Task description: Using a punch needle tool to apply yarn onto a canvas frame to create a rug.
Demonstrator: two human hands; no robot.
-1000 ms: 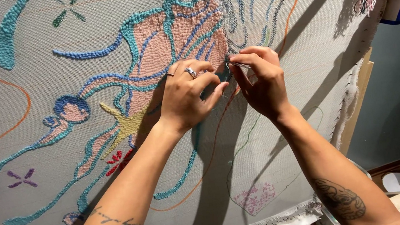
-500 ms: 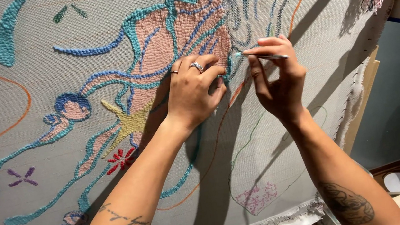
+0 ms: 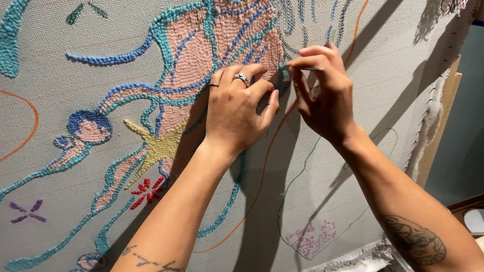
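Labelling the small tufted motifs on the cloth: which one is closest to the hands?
The yellow star, just left of the left hand's wrist. The red flower lies lower; the purple cross and pink patch are farther off.

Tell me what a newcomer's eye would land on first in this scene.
First, the big grey backing cloth stretched on a frame, tufted at its middle with a pink shape outlined in teal loops, with a yellow star below it. Next, the two bare hands meeting at the pink shape's right edge: the ringed left hand pressed on the cloth, the right hand pinching a thin needle-like tool.
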